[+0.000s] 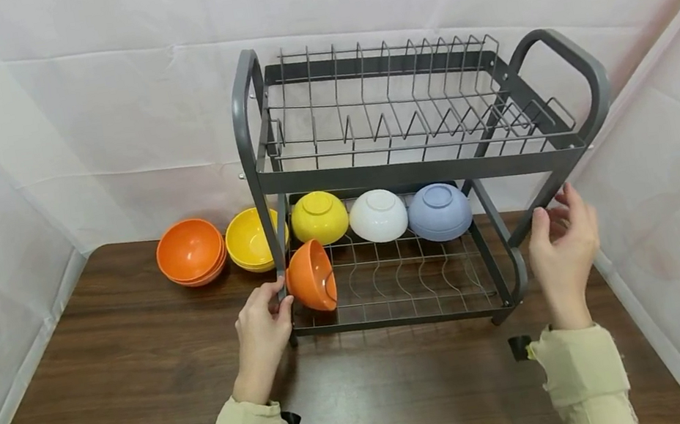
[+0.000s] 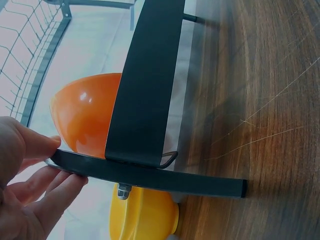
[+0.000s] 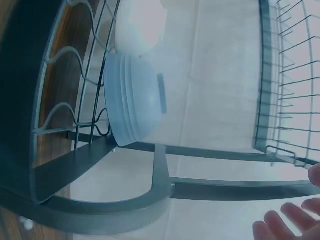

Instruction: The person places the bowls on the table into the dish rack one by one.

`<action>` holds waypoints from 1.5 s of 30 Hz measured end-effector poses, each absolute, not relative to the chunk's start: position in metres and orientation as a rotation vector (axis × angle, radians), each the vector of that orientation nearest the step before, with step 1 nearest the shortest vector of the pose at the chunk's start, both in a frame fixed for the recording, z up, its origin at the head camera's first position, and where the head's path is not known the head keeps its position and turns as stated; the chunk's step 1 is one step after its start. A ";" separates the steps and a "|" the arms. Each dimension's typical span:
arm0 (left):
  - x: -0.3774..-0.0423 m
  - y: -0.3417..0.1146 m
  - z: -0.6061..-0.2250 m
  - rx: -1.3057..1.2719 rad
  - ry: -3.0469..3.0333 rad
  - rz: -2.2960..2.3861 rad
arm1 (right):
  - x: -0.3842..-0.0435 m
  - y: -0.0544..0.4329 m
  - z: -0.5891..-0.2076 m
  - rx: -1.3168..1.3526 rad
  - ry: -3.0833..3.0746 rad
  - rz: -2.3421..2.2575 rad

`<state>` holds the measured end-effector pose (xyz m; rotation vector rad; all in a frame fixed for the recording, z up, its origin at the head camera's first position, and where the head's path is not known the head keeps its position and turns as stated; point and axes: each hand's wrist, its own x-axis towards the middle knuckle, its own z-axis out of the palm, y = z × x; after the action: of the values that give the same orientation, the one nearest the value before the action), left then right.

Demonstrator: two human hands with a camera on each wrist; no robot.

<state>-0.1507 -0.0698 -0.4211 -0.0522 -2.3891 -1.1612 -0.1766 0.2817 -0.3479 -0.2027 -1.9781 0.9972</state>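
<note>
My left hand [image 1: 263, 328] pinches the left front post of a dark grey two-tier dish rack [image 1: 391, 321], with the thumb on one side and fingers on the other in the left wrist view. Just inside that post, an orange bowl [image 1: 310, 277] stands tilted on its side on the lower tier. My right hand [image 1: 564, 247] is at the rack's right post, thumb and loosely bent fingers spread to either side of it; contact is unclear. Behind, on the lower tier, a yellow bowl [image 1: 319, 217], a white bowl [image 1: 378, 215] and blue bowls [image 1: 439, 212] sit upside down in a row.
Left of the rack, stacked orange bowls [image 1: 190, 252] and stacked yellow bowls [image 1: 249, 239] stand upright on the brown wooden table [image 1: 141, 392]. The upper tier [image 1: 404, 109] has wire plate slots. White sheeting [image 1: 117, 114] encloses the back and sides.
</note>
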 end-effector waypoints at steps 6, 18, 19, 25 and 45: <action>-0.150 -0.070 -0.420 -0.068 -2.394 -1.150 | -0.194 0.291 -0.351 -0.211 -1.991 1.059; -0.149 -0.069 -0.420 -0.097 -2.407 -1.092 | -0.195 0.299 -0.349 -0.187 -2.002 1.116; -0.149 -0.069 -0.420 -0.105 -2.415 -1.075 | -0.195 0.299 -0.348 -0.190 -2.004 1.098; -0.149 -0.070 -0.415 -0.202 -2.484 -0.938 | -0.195 0.300 -0.347 -0.196 -2.022 1.017; -0.233 -0.180 -0.390 0.154 -2.467 -1.042 | -0.196 0.301 -0.350 -0.196 -2.045 0.988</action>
<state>-0.2328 -0.1800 -0.3903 0.1536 -2.4667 -1.0424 -0.1955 0.3010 -0.3495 -0.1962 -2.0453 0.9875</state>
